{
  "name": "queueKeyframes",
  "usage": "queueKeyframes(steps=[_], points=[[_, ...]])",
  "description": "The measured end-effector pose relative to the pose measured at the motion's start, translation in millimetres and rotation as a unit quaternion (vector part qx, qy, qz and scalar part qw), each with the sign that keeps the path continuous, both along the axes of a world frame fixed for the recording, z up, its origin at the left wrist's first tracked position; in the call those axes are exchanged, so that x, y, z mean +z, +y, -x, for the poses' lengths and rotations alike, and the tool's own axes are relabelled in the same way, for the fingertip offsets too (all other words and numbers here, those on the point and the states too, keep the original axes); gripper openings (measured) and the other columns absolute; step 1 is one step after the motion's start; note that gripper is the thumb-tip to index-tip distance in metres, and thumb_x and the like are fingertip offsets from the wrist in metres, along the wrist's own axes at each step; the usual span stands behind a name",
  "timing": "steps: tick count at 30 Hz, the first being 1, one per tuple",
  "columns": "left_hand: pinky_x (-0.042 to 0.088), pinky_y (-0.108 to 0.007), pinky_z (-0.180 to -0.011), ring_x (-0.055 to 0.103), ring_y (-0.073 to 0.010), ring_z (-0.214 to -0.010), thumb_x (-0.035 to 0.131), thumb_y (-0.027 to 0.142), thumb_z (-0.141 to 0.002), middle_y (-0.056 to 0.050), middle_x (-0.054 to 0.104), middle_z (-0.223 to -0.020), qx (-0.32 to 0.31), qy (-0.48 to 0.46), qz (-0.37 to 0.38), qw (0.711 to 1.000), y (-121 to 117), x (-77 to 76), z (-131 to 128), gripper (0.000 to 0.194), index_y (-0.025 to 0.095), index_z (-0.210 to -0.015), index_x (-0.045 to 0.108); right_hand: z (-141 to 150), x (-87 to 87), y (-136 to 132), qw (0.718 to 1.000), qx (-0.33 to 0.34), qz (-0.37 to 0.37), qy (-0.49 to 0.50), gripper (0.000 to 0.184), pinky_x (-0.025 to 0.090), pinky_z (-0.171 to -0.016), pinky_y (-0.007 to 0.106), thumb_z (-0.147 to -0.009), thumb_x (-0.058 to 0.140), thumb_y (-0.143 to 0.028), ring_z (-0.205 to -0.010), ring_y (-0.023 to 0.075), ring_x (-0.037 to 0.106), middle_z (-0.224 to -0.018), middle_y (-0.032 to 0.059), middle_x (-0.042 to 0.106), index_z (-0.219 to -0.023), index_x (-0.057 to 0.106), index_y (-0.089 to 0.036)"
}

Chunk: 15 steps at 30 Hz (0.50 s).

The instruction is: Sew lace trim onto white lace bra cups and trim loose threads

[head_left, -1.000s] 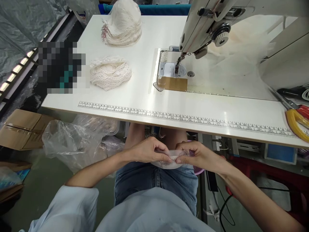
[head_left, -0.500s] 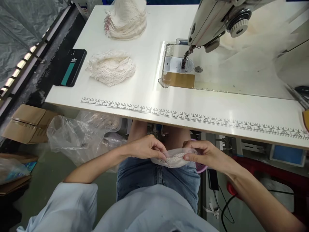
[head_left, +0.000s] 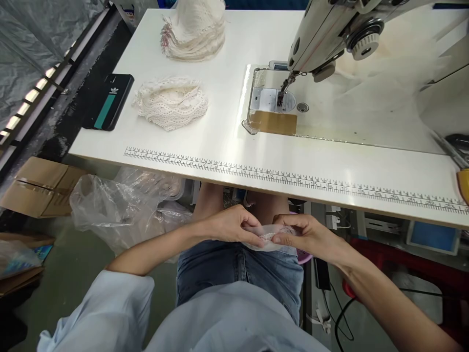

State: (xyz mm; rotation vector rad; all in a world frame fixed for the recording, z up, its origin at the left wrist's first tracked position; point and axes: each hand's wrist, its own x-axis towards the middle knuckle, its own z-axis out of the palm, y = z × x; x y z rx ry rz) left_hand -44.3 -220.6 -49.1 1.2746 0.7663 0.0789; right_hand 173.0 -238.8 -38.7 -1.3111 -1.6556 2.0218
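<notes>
Over my lap, a small piece of white lace with sheer fabric (head_left: 266,237) is pinched between both hands. My left hand (head_left: 240,226) grips its left side, thumb and fingers pressed together. On the right side, my right hand (head_left: 302,234) holds it between thumb and bent fingers. Part of the lace is hidden behind the fingers. Up on the table lies a bundle of cream lace (head_left: 171,103). Behind that bundle sits a taller stack of cream fabric pieces (head_left: 194,34) with a pinkish frayed edge.
A sewing machine (head_left: 330,39) stands at the right of the white table (head_left: 220,142), whose front edge carries a printed ruler (head_left: 293,177). A black phone (head_left: 110,102) lies at the left edge. Below are plastic bags (head_left: 113,210) and a cardboard box (head_left: 42,188).
My left hand has shifted right, closer to my right hand, which has moved slightly left. Less of the lace shows between them, and it looks more bunched.
</notes>
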Motion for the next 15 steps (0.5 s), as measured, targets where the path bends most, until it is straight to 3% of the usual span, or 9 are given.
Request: queueKeyframes(steps=[6, 11, 15], points=[[0.042, -0.017, -0.058, 0.055, -0.0083, -0.06, 0.07, 0.024, -0.07, -0.001, 0.067, -0.067, 0.009, -0.02, 0.052, 0.998, 0.2, -0.3, 4.4, 0.017, 0.012, -0.082, 0.074, -3.9, 0.9, -2.5, 0.999, 0.027, 0.0, -0.047, 0.031, 0.035, -0.041, 0.021, -0.076, 0.063, -0.048, -0.047, 0.007, 0.04, -0.064, -0.0017, 0.052, -0.076, 0.066, -0.017], [0.042, -0.017, -0.057, 0.055, -0.0081, -0.06, 0.07, 0.022, -0.07, 0.0, 0.066, -0.066, 0.004, -0.014, 0.055, 0.998, 2.2, 0.3, 15.2, 0.016, 0.012, -0.082, 0.073, -2.2, -1.7, -2.6, 0.999, 0.03, -0.038, -0.02, 0.03, 0.041, -0.051, 0.024, -0.075, 0.064, -0.048, -0.062, 0.0127, 0.049, -0.07, 0.0012, 0.058, -0.074, 0.066, -0.017], [0.042, -0.017, -0.057, 0.055, -0.008, -0.059, 0.074, 0.028, -0.066, 0.001, 0.065, -0.066, -0.003, -0.011, 0.049, 0.999, 2.0, 2.3, 10.3, 0.024, 0.012, -0.084, 0.073, 3.5, -0.1, -2.7, 0.999, 0.023, -0.018, -0.014, 0.033, 0.031, -0.044, 0.021, -0.074, 0.063, -0.05, -0.052, 0.0085, 0.039, -0.063, -0.0019, 0.05, -0.072, 0.063, -0.017]])
